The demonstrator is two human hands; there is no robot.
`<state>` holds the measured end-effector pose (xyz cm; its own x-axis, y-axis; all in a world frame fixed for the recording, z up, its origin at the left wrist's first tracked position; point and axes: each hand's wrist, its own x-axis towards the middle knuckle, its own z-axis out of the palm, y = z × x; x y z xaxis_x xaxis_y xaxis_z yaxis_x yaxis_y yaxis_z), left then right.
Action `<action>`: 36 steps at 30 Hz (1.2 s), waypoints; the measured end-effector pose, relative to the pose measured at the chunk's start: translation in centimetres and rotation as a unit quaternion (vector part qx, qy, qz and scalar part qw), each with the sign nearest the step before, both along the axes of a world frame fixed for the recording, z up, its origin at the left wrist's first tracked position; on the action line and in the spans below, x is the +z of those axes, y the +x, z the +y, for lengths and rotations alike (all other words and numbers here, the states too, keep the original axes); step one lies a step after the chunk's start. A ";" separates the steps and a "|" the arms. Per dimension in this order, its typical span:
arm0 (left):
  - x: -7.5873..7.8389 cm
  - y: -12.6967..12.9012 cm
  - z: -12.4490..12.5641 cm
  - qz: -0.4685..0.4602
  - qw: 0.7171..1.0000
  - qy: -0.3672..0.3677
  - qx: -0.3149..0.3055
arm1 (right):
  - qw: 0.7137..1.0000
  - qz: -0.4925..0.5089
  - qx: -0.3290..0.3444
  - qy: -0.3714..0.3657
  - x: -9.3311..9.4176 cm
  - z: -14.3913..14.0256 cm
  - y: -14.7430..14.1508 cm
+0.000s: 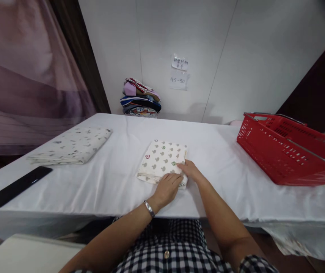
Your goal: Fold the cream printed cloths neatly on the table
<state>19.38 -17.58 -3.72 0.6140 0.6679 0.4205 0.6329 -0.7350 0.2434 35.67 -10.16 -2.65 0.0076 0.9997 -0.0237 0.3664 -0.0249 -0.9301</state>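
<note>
Head view: we list our table (pixel 108 182) from its left edge to its right edge.
Black strip (pixel 16 186): flat and dark, at the near left corner, lying slantwise on the white cover.
Patterned cloth, left (pixel 71 146): pale with small grey marks, folded flat, just behind the black strip near the left edge.
Stack of clothes (pixel 140 98): several colours piled up, at the far edge against the white wall.
Paper notes (pixel 179 72): two slips stuck on the wall, right of the stack; handwriting on both, too small for us to read fully.
Folded cloth (pixel 162 159): cream with grey and a few red and green mushroom prints, folded to a small rectangle, near the middle of the near edge.
Left hand (pixel 168 187): ours, palm down on the near right corner of the folded cloth, fingers close together and pressing flat; nothing clasped. A metal bracelet (pixel 149 208) sits on the wrist.
Right hand (pixel 189 170): ours, fingertips laid on the right edge of the folded cloth, just beside the left hand; fingers flat, whether they pinch the edge we cannot tell.
Red basket (pixel 287 151): plastic, latticed walls, metal handles down, at the right edge, well apart from the folded cloth.
</note>
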 end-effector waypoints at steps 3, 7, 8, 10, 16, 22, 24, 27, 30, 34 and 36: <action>0.2 -0.2 -0.2 0.010 1.000 0.004 0.002 | 0.990 -0.142 0.000 -0.009 0.8 -0.8 0.3; 0.2 -0.2 -0.3 0.010 1.000 0.007 -0.003 | 0.979 -0.204 -0.016 -0.003 0.5 -2.6 0.4; 0.2 -0.3 -0.4 0.009 1.000 0.006 -0.011 | 0.980 -0.198 -0.018 0.005 0.2 -3.0 0.4; 0.3 -0.5 -0.4 0.004 1.000 -0.002 -0.027 | 0.984 -0.179 -0.012 0.011 -0.4 -3.6 0.5; 1.0 -3.4 0.2 0.006 1.000 -0.012 -0.013 | 0.992 -0.122 -0.009 -0.017 -1.5 -3.9 0.7; 0.5 -9.2 1.4 0.002 0.999 0.022 0.049 | 0.978 -0.201 0.011 -0.047 -0.3 -4.9 0.9; 0.2 -11.1 1.7 -0.001 0.997 0.036 0.070 | 0.959 -0.277 0.009 -0.057 0.4 -5.6 0.9; -0.1 -12.9 2.0 -0.007 0.993 0.052 0.104 | 0.932 -0.356 -0.026 0.055 1.1 -6.7 0.4; -0.2 -13.1 2.1 -0.018 0.991 0.058 0.123 | 0.909 -0.345 -0.002 0.235 1.3 -7.6 -0.5; -0.2 -11.8 2.3 -0.024 0.992 0.062 0.107 | 0.883 -0.356 0.130 0.277 1.1 -7.9 -1.8; -0.1 -11.3 2.5 -0.014 0.994 0.060 0.090 | 0.871 -0.393 0.150 0.253 1.1 -7.8 -2.2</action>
<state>8.08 -15.09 -3.83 0.4762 0.7099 0.5189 0.7513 -0.6351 0.1793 33.46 -18.00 -1.56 -0.4412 0.8403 0.3149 0.8147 0.5222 -0.2521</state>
